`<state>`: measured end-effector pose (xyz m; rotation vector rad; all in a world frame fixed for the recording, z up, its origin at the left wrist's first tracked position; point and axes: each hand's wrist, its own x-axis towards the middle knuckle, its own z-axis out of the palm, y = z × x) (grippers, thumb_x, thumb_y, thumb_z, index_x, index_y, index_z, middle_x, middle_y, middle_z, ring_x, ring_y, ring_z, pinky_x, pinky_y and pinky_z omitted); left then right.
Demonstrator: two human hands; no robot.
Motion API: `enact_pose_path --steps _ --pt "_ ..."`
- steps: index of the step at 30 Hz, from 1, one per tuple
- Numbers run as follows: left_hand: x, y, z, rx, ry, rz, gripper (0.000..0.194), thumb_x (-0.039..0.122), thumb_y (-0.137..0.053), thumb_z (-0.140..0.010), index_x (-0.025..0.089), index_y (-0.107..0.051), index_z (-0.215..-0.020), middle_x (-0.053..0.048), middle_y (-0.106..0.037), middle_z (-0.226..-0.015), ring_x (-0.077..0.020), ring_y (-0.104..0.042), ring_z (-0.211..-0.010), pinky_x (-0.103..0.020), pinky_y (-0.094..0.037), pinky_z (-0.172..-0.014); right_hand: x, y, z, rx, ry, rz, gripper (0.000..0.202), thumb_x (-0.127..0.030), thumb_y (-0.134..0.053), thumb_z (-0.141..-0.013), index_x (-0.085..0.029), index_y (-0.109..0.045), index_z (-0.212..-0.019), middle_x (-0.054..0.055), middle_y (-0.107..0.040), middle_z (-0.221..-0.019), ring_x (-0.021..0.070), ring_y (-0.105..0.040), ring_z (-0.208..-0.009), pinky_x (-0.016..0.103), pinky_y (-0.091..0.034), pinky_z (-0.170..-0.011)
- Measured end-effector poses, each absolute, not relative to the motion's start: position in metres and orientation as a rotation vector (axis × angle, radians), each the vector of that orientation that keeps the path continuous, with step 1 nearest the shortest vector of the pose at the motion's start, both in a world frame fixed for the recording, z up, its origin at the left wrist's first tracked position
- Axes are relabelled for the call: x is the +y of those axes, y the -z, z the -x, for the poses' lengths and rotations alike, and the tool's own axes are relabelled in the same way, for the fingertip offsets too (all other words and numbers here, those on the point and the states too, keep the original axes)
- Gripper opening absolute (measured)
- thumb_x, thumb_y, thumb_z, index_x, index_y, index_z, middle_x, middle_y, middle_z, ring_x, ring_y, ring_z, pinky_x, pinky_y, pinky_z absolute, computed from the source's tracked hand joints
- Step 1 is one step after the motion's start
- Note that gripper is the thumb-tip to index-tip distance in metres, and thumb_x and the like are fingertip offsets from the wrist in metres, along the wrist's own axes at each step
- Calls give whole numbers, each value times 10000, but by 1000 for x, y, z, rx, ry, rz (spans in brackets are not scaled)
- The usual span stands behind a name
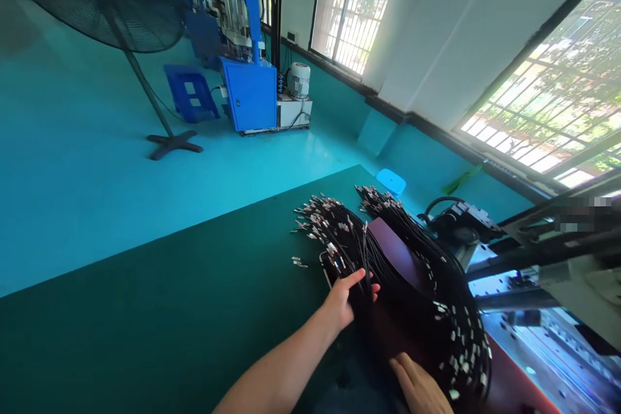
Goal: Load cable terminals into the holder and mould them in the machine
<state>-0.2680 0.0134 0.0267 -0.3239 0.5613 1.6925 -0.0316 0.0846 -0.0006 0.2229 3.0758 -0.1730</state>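
Nearest, the right hand (421,387) sits low at the frame's edge, fingers slightly bent and together beside the dark cables; whether it grips anything cannot be determined. Just beyond, the left hand (340,303) is wrapped around a few thin black cables (365,255), thumb on top, the metallic-looking ends projecting past it. These lie against the left-hand cable bundle (327,217), a dense fan of small silvery tips on the table. A second cable bundle (444,265) curves to the right, dotted with small pale pieces (463,359); a smooth, flat purplish panel (395,246) shows between them. The table (169,310) has a matt dark-green top. To the right stands machinery with a perforated metal plate (548,343). Farther off: a round light-blue stool seat (391,182), a boxy blue cabinet (252,96), a ribbed motor (299,79) and barred windows (356,3)
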Motion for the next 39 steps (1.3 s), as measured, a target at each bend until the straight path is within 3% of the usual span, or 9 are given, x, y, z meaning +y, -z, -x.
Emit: enact_pose_path --steps 4,9,14,20,24,27,31,34,39 --pt "-1 -36 267 543 -1881 99 385 279 -676 -696 135 -562 -1034 -63 -627 -809 -80 -506 -519 -232 -412 -524 80 -34 58 2872 500 -372 511 -145 -591 -600 -108 -567 -1109 181 -565 -1154 312 -527 -1079 423 -450 -903" --pt "-11 -60 256 710 -1911 -123 330 267 -692 -641 112 -588 -914 -34 -594 -668 -109 -519 -544 -250 -404 -557 107 -111 125 2773 1372 -467 266 -379 -477 -816 -153 -616 -832 43 -613 -739 183 -580 -710 302 -480 -677" --pt "-8 -82 243 884 -1884 -299 218 241 -648 -626 109 -571 -781 -34 -566 -551 -133 -517 -510 -264 -402 -543 140 -138 204 2580 1852 -476 374 -444 -563 -774 -166 -599 -1022 56 -633 -934 191 -580 -883 309 -455 -797" --pt "-9 -87 236 968 -2017 -311 193 232 -630 -613 127 -546 -752 -23 -544 -621 -121 -505 -499 -266 -396 -522 162 -109 241 1854 1849 110 512 -394 -754 -559 -106 -598 -953 19 -606 -773 139 -561 -672 265 -452 -644" --pt "-27 -77 227 865 -2109 -245 234 176 -608 -633 155 -530 -853 3 -524 -633 -101 -482 -497 -257 -385 -536 177 -84 250 2348 1581 -104 291 -275 -590 -723 -129 -565 -973 -19 -558 -704 90 -482 -527 226 -420 -548" --pt "-42 -73 215 786 -2108 -310 248 172 -629 -635 161 -519 -858 3 -527 -632 -103 -486 -506 -266 -393 -556 191 -65 257 2928 1036 -580 210 -172 -401 -829 -96 -576 -918 64 -585 -799 159 -560 -747 299 -439 -730" --pt "-57 -71 206 828 -2104 -391 269 236 -675 -653 166 -505 -848 3 -535 -668 -107 -505 -534 -271 -400 -586 186 -61 247 3054 776 -838 258 -184 -463 -803 -39 -561 -993 226 -536 -1060 336 -464 -1084 495 -333 -903" --pt "-61 -68 208 933 -2058 -465 275 306 -682 -671 149 -513 -819 1 -535 -651 -105 -502 -546 -261 -390 -596 150 -89 232 3079 1092 -736 435 -330 -518 -801 -111 -484 -1175 196 -499 -1193 324 -419 -1160 490 -303 -960" --pt "-58 -70 217 1084 -1949 -554 243 312 -686 -668 128 -543 -737 0 -534 -559 -114 -496 -539 -256 -389 -593 68 -153 223 2319 2018 -28 636 -486 -668 -670 -181 -474 -1192 54 -631 -947 218 -580 -870 339 -454 -763"
